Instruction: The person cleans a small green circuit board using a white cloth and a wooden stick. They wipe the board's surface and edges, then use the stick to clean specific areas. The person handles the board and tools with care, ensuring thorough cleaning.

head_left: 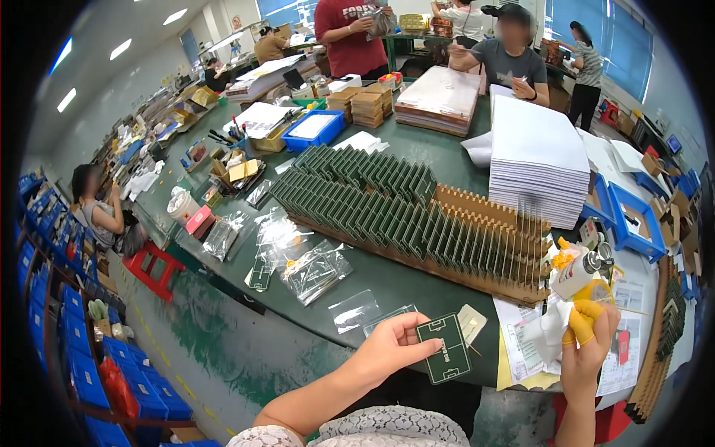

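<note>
The left hand (389, 344) pinches a small dark green card (444, 349) by its edge, held flat above the near rim of the green table (387, 279). The right hand (588, 344), raised upright with yellow fingertip covers, grips crumpled white cloth (547, 331); what else it holds is unclear. Both forearms enter from the bottom edge.

Slotted rack (477, 257) mid-table; paper stack (538, 160) behind right; plastic bags (313, 270) left.

I look across a long green worktable (417, 160) toward blue-blinded windows (592, 30) far right, ceiling striplights (123, 48) far left, mottled green floor (223, 335) near.
</note>
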A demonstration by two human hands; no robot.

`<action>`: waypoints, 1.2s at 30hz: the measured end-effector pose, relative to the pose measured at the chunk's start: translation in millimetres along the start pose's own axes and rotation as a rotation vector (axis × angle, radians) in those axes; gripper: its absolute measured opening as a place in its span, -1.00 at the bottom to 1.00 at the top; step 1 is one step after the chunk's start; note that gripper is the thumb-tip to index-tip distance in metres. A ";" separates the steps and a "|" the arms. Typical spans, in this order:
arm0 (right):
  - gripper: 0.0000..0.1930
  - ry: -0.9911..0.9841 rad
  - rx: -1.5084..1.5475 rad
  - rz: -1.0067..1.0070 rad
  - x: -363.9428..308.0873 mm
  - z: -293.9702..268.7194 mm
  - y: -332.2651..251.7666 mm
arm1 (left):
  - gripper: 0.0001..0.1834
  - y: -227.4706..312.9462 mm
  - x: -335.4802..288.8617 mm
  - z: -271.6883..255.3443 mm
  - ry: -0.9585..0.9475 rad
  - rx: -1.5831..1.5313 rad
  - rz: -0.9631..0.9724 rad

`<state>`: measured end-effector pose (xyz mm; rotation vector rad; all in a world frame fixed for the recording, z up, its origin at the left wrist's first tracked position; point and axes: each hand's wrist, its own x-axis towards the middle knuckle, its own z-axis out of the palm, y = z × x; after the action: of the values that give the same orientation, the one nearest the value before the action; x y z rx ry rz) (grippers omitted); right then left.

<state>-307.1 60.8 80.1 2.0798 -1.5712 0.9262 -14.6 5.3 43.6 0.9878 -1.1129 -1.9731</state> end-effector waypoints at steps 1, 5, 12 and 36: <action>-0.74 0.001 0.018 0.016 0.5 -1.0 0.5 | -0.80 0.8 0.0 -0.3 0.005 -0.008 0.001; -0.76 0.006 0.067 0.069 0.8 -2.0 1.9 | -0.80 -5.4 -2.2 -3.2 0.028 -0.037 0.018; -0.77 0.025 0.106 0.121 -3.0 -1.9 7.5 | -0.81 -3.2 -1.5 -4.8 0.038 -0.071 0.027; -0.75 -0.001 0.721 0.477 -5.0 2.8 38.9 | -0.73 -17.5 -3.7 -15.8 0.167 -0.179 0.125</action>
<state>-344.0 50.5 71.1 2.1377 -1.9802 1.8891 -2.4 9.6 23.5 0.9444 -0.8687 -1.8192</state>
